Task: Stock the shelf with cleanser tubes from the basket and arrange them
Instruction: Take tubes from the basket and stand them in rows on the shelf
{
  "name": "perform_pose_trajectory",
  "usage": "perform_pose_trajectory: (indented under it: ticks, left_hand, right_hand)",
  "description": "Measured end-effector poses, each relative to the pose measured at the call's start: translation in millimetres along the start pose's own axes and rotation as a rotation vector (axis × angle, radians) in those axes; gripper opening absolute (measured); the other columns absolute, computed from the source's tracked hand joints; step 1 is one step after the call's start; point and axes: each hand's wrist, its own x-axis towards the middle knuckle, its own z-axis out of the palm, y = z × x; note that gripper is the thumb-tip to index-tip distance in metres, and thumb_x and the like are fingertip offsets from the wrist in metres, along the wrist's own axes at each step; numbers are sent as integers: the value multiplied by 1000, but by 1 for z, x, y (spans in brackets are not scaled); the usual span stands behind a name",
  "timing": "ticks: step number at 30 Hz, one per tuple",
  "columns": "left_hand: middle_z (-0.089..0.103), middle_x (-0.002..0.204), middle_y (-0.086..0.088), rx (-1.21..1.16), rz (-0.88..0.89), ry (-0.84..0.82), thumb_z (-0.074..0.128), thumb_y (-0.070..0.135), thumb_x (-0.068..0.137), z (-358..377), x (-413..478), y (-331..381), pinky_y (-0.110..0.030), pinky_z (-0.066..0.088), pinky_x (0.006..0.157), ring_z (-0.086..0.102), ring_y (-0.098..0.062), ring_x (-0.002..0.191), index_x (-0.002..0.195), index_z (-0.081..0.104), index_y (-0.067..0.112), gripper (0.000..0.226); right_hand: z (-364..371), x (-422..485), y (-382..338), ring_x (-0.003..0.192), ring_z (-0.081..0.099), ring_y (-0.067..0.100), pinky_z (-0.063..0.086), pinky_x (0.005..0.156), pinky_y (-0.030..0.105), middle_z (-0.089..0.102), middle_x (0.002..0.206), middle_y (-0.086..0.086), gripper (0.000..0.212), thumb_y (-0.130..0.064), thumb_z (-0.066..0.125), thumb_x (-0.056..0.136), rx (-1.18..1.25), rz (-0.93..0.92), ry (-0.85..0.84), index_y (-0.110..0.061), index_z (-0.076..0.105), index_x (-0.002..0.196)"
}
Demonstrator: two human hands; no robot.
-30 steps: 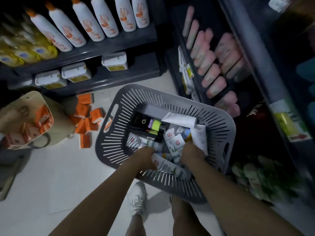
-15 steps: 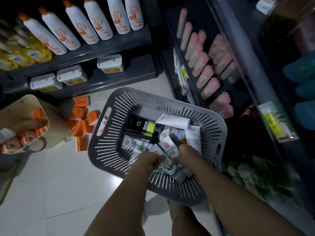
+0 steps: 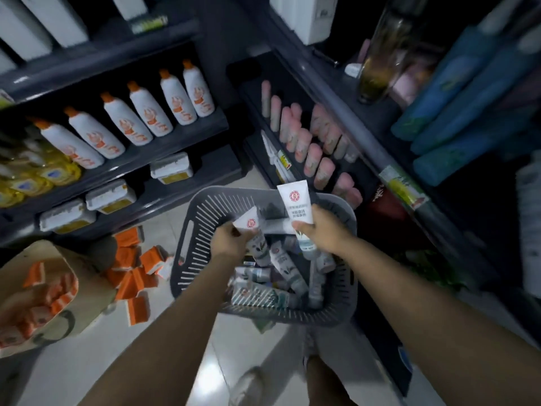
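A grey slotted basket (image 3: pixel 202 218) sits on the floor with several cleanser tubes (image 3: pixel 281 262) lying inside. My right hand (image 3: pixel 325 232) grips a white cleanser tube (image 3: pixel 295 205) with a red round logo, held upright above the basket's far rim. My left hand (image 3: pixel 229 243) holds a second white tube (image 3: pixel 248 222) with the same logo, just over the basket's middle. The dark shelf (image 3: pixel 363 145) on the right carries rows of pink tubes (image 3: pixel 313 148).
White bottles with orange caps (image 3: pixel 137 118) and white tubs (image 3: pixel 171 169) fill the shelves at the left. Orange boxes (image 3: pixel 131 276) lie scattered on the floor beside a tan bag (image 3: pixel 87 294). Blue bottles (image 3: pixel 456 118) stand on the upper right shelf. My shoe (image 3: pixel 246 388) is below the basket.
Both hands have come up out of the basket, each with a white tube. The view has tilted upward, showing more of the shelves.
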Motion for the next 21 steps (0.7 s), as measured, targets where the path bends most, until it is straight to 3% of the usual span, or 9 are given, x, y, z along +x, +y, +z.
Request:
perform_pose_trajectory:
  ticks: [3,5,7,9,11,12,16,18,21]
  left_hand:
    - [67,97,-4,19,256,-85,74,14,84,-31,-24,42,-19,47,67,62,-17,89,107,68,-1,29]
    - [68,101,-3,31,404,-191,75,10,82,-41,-44,68,-14,51,67,62,-15,84,105,68,-1,27]
    - [71,101,-8,25,584,-298,76,5,79,-47,-73,100,-32,56,83,65,-15,82,101,70,2,23]
    - [74,91,-6,10,766,-418,75,1,79,-48,-113,138,-36,56,82,66,-12,79,100,70,0,22]
    - [74,79,10,-19,934,-532,72,-3,80,-48,-161,178,-23,54,71,65,1,70,101,69,0,22]
    - [73,74,15,-38,1001,-595,71,-5,81,-47,-187,197,-16,53,69,64,5,68,102,68,2,22]
    - [74,78,18,-149,1190,-817,65,-8,83,-27,-287,257,-12,53,69,66,5,73,104,64,6,25]
    - [75,80,15,-204,1238,-935,62,-7,85,-7,-336,276,-13,54,69,66,4,74,107,61,7,26]
    - [75,83,9,-229,1299,-1091,62,-4,87,28,-409,288,-14,54,69,67,1,76,103,61,14,23]
  right_hand:
    - [-20,-48,-31,106,57,16,44,88,26,62,118,7,33,-14,59,93,93,-56,47,-1,56,123]
    - [-35,-90,-47,106,55,15,44,92,26,60,116,5,37,-25,63,91,140,-76,182,-6,59,122]
    - [-54,-137,-62,99,60,14,47,86,26,64,112,3,33,-29,64,89,155,-84,295,-10,63,116]
    - [-78,-189,-76,82,62,10,49,69,19,69,98,0,14,-22,62,92,151,-103,396,-14,66,103]
    - [-107,-244,-91,76,61,7,49,63,14,67,90,-6,4,-21,62,92,174,-123,544,-23,61,89]
    - [-122,-272,-95,82,63,10,52,69,19,68,95,-4,2,-22,62,92,176,-138,636,-22,62,91]
    - [-169,-384,-103,100,66,20,55,87,41,68,114,6,35,-26,65,90,259,-130,937,-6,60,118]
    - [-185,-437,-95,103,66,18,54,89,39,68,117,5,38,-28,66,89,276,-119,1061,-7,59,119]
    - [-203,-511,-72,100,65,13,53,76,23,67,118,3,36,-28,65,90,293,-86,1207,-9,57,120]
